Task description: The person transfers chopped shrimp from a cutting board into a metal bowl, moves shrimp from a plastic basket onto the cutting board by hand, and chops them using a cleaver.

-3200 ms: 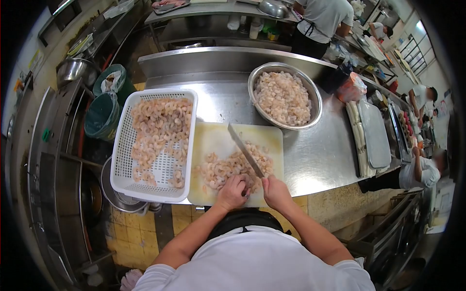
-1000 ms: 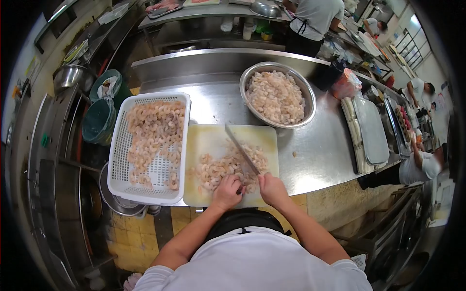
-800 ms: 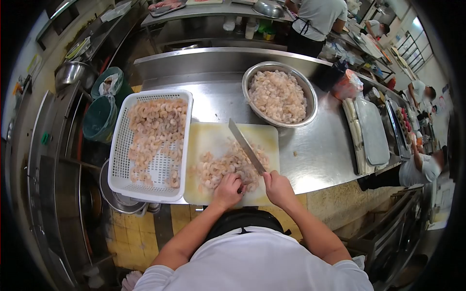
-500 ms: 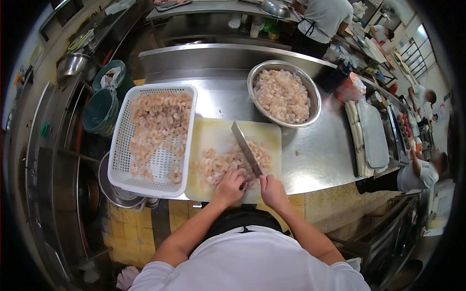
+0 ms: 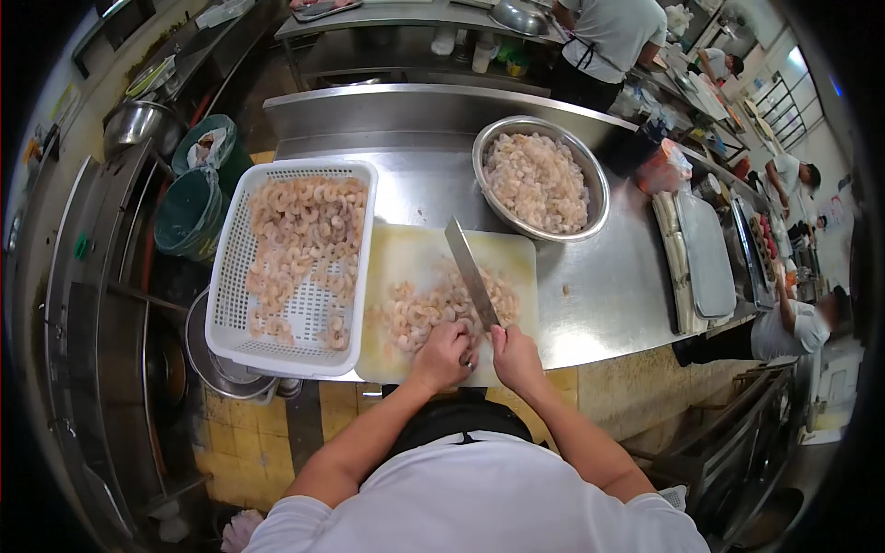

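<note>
My right hand point(image 5: 516, 358) is closed around the handle of a large knife point(image 5: 472, 278), whose blade points up and away over the cutting board point(image 5: 387, 253). Peeled shrimp point(image 5: 415, 309) lie in a pile on the board, on both sides of the blade. At the near edge of the pile, my left hand point(image 5: 444, 355) has its fingers curled down against some shrimp, close to the left of the blade. Its fingertips are partly hidden. A white perforated basket point(image 5: 219, 300) with more shrimp stands left of the board. A steel bowl point(image 5: 597, 180) full of shrimp pieces stands behind it to the right.
Trays point(image 5: 705, 258) and a plastic bag point(image 5: 666, 168) lie at the table's right end. Green bins point(image 5: 191, 217) and a metal pot point(image 5: 221, 369) stand on the left. Co-workers point(image 5: 613, 37) are at other counters at the back and right. A raised steel edge runs along the table's back.
The knife blade has shifted slightly to the right and stands a little steeper. My left hand has moved slightly right, its fingers still curled at the shrimp.
</note>
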The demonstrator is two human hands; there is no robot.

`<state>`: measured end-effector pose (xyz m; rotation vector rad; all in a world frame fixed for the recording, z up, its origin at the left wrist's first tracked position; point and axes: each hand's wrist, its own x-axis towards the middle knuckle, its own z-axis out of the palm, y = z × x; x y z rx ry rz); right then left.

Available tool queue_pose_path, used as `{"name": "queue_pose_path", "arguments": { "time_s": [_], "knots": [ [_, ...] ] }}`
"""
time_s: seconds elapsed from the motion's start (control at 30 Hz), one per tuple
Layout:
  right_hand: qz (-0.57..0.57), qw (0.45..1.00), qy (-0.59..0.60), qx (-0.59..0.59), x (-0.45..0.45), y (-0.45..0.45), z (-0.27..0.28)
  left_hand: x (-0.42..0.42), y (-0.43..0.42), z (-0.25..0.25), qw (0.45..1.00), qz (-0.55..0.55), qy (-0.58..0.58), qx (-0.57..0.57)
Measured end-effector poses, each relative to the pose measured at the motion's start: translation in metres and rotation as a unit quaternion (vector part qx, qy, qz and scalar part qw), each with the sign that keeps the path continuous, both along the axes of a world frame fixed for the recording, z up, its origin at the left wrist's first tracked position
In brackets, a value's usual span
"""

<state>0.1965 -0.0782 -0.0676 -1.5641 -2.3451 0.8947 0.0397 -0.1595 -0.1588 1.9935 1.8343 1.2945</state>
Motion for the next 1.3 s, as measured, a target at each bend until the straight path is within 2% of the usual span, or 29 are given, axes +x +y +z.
{"name": "queue_pose_path", "arguments": {
  "time_s": [0.07,0.17,0.27,0.37,0.47,0.57,0.67,0.77,0.9,0.97,1.07,1.1,1.17,1.3],
  "knots": [
    [0.005,1.000,-0.007,0.000,0.009,-0.013,0.027,-0.001,-0.005,0.008,0.999,-0.012,0.030,0.016],
    [-0.002,1.000,-0.014,-0.018,0.022,-0.031,0.035,-0.002,-0.006,0.015,0.995,0.017,0.087,0.053],
    [0.019,0.999,-0.037,0.001,0.021,-0.023,-0.017,-0.004,-0.009,0.008,0.995,0.050,0.086,0.015],
    [0.038,0.999,-0.015,0.016,0.003,0.001,-0.009,-0.007,-0.009,0.005,0.995,0.010,0.101,0.008],
    [0.038,0.999,-0.010,0.007,0.007,-0.003,0.023,-0.005,-0.013,0.002,0.994,-0.018,0.109,0.020],
    [0.035,0.999,-0.022,-0.006,0.022,-0.015,0.021,-0.006,-0.015,-0.003,0.996,-0.014,0.092,0.010],
    [0.056,0.998,-0.010,0.016,0.016,-0.007,-0.017,-0.008,-0.013,-0.003,0.997,-0.023,0.070,-0.017],
    [0.078,0.996,-0.025,0.025,-0.002,0.013,-0.005,-0.006,-0.010,-0.008,0.999,-0.008,0.039,0.002],
    [0.068,0.997,-0.016,0.009,0.002,-0.008,0.035,-0.003,-0.008,-0.010,0.999,0.016,0.019,0.029],
    [0.063,0.997,-0.034,-0.007,0.003,-0.018,0.033,-0.005,-0.010,-0.007,0.999,0.014,0.025,0.016],
    [0.072,0.997,-0.028,0.027,-0.006,-0.006,-0.021,-0.008,-0.013,-0.003,0.998,-0.005,0.047,-0.031],
    [0.086,0.995,-0.023,0.033,-0.013,0.004,-0.023,-0.011,-0.011,-0.004,0.998,0.002,0.048,-0.026],
    [0.102,0.994,-0.019,0.038,-0.020,0.020,-0.021,-0.007,-0.013,-0.009,0.999,0.003,0.045,-0.022],
    [0.087,0.996,0.002,0.018,-0.009,0.004,0.031,-0.006,-0.009,-0.015,0.999,0.010,0.027,0.015]
  ]
}}
